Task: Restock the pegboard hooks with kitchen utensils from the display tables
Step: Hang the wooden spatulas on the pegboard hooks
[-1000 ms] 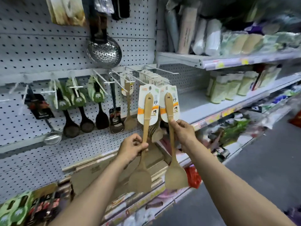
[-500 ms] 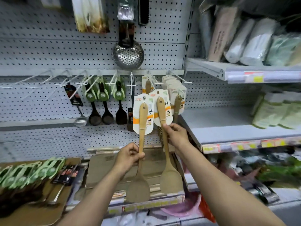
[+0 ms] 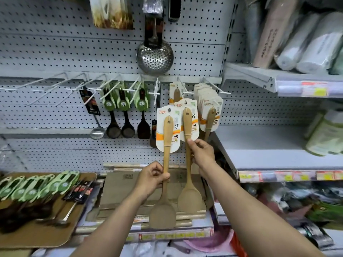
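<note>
My left hand (image 3: 151, 178) grips the handle of a wooden spatula (image 3: 163, 210) with a white and orange card tag, held upright in front of the pegboard (image 3: 55, 52). My right hand (image 3: 202, 154) pinches the handle of a second wooden spatula (image 3: 190, 197) with the same kind of tag, a little higher and to the right. Just behind them, several more tagged wooden spatulas (image 3: 210, 115) hang on a white hook. One more wooden utensil (image 3: 176, 93) hangs on the hook to its left.
Dark ladles with green tags (image 3: 122, 115) and a steel skimmer (image 3: 155, 56) hang on the pegboard; several hooks (image 3: 52, 88) at left are bare. A tray of green-tagged utensils (image 3: 33, 193) lies lower left. A grey shelf (image 3: 278, 145) juts out at right.
The view has swung left and closer to the pegboard. Both hands still hold their spatulas, which have come nearer to the hooks with the hanging wooden spatulas.
</note>
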The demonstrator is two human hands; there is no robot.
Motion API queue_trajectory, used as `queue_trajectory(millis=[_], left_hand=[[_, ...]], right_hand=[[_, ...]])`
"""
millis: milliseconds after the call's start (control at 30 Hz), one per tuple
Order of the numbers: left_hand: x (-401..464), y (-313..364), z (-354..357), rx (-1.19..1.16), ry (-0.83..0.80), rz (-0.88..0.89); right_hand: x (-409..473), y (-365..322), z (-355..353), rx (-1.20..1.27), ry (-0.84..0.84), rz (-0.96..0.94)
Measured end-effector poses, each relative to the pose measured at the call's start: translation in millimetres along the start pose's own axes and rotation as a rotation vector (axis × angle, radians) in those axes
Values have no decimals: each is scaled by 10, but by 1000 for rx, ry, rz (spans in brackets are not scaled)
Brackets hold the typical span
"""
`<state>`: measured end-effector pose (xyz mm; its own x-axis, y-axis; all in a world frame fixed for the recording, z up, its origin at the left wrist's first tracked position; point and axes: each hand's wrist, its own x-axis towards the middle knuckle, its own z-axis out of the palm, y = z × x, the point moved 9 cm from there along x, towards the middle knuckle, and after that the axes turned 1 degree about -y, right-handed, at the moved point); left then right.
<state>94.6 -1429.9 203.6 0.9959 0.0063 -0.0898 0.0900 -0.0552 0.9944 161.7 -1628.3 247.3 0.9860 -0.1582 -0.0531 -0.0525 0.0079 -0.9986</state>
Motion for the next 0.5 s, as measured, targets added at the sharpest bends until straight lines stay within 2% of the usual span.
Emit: queue_trajectory(millis=[133,500], left_hand=[[113,-67,-47,11,2,-13],[542,-82,-140,17,-14,-35]], right_hand=[[82,-18,76,82,-21,-37],[701,57,312,39,-12,3]])
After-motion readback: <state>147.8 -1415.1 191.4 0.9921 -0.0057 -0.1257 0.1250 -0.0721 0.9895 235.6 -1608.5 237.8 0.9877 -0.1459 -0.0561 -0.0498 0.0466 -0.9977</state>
